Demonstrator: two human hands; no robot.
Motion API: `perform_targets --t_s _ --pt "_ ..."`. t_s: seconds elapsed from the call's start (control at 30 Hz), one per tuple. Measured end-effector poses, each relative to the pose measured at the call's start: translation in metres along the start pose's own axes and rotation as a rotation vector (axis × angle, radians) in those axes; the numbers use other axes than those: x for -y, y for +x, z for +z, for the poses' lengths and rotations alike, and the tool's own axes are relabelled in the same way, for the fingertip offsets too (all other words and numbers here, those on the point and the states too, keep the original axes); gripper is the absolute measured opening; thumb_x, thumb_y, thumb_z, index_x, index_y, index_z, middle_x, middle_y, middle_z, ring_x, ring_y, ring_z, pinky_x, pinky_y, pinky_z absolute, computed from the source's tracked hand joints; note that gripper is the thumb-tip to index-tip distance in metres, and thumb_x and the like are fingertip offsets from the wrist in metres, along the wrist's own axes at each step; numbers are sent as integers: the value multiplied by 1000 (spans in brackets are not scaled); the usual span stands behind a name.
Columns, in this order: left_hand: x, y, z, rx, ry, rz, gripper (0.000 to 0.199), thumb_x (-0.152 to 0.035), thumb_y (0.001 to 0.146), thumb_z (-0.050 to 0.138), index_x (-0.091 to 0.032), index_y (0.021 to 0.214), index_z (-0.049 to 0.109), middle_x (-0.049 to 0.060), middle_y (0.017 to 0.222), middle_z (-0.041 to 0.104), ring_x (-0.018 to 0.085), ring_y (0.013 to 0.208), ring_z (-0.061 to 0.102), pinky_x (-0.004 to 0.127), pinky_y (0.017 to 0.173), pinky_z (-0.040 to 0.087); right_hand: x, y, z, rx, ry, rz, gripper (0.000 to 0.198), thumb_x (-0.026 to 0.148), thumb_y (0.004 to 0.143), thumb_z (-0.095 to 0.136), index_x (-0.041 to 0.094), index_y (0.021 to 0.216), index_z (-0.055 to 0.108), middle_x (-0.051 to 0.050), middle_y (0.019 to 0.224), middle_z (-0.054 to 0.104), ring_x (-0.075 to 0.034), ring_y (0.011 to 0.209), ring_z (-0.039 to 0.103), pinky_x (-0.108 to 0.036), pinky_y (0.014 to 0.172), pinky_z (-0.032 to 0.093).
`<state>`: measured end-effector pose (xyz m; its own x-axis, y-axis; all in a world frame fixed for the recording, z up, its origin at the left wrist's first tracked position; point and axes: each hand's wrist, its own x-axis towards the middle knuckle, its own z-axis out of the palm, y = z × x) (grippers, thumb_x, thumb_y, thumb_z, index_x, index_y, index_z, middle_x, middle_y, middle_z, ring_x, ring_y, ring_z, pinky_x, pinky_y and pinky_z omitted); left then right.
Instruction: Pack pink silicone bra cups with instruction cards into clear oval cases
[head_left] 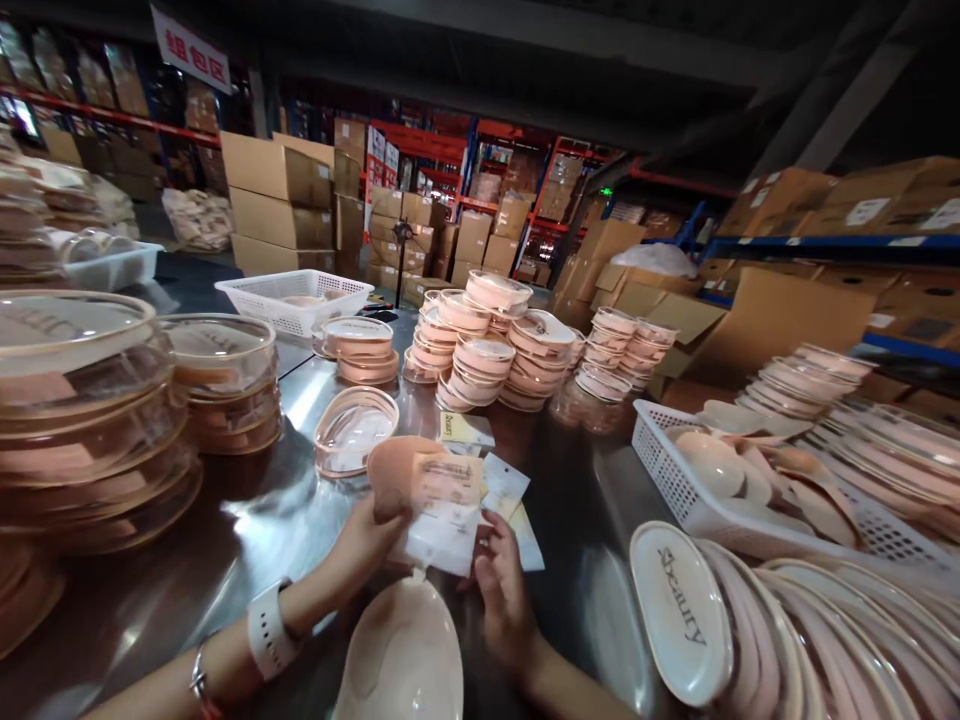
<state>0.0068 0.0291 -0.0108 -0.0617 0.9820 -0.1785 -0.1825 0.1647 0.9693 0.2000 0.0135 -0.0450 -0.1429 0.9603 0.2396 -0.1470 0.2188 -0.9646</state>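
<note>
My left hand (360, 548) and my right hand (501, 590) hold between them a peach sponge pad (394, 472) with a printed label card (446, 510) laid over it, just above the metal table. More label cards (504, 488) lie fanned under and beside it. An empty pink oval tray half (401, 655) lies right below my hands. A clear heart-shaped lid (354, 430) rests on the table just beyond them. My left wrist wears a white band.
Stacks of filled clear cases (90, 420) rise at left. More pink case stacks (487, 340) stand at the far table side. A white basket of peach pads (720, 480) and a row of pink lids (682, 610) sit at right. Cardboard boxes fill the background.
</note>
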Motion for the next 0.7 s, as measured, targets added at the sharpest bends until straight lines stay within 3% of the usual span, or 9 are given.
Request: perform_targets --t_s 0.07,0.13,0.23,0.37,0.47,0.57,0.63,0.7 --pt "2 -2 1 1 23 7 40 -40 58 76 -16 85 60 2 71 63 21 61 62 31 48 51 1 3 -3 -18 -9 12 78 76 75 67 21 127 50 -9 98 67 -21 69 62 -31 57 51" --pt "3 -5 2 29 27 19 35 -38 57 76 -16 80 61 2 73 65 19 64 61 28 51 50 4 5 -2 -25 -16 126 69 75 68 74 19 105 60 -4 74 65 -17 53 56 -27 44 43" --pt "3 -9 3 114 -6 -7 33 -40 60 76 -18 77 58 0 69 64 17 61 62 27 52 50 7 9 1 -96 -5 276 57 71 69 76 18 81 58 2 54 57 -11 37 44 -21 32 28" --pt "4 -11 4 207 -61 -77 41 -43 60 78 -18 83 56 -2 59 63 15 47 60 23 44 45 10 17 -2 -298 120 307 55 64 67 80 21 92 57 4 64 62 -9 39 48 -17 32 28" --pt "2 -13 3 236 -118 -105 41 -41 63 81 -18 88 58 -2 65 66 14 51 62 23 48 49 10 23 -7 -318 187 308 58 58 67 82 22 106 58 3 72 65 -10 47 52 -18 36 36" --pt "-7 -19 -3 357 -223 -143 41 -42 67 84 -16 89 62 2 71 69 15 56 66 25 52 53 8 26 -8 -334 277 292 63 49 63 86 22 113 57 1 85 69 -12 55 58 -18 40 42" --pt "-14 -21 -11 435 -314 -160 43 -49 66 84 -17 87 62 2 69 69 13 52 63 23 49 51 6 25 -8 -379 288 270 63 43 64 86 24 115 54 0 94 70 -14 63 63 -19 44 44" --pt "-19 -22 -20 465 -391 -161 48 -61 65 79 -20 80 59 -4 57 62 7 36 50 19 39 43 3 24 -6 -401 275 243 64 42 67 83 26 119 50 -2 102 70 -18 73 67 -23 51 49"
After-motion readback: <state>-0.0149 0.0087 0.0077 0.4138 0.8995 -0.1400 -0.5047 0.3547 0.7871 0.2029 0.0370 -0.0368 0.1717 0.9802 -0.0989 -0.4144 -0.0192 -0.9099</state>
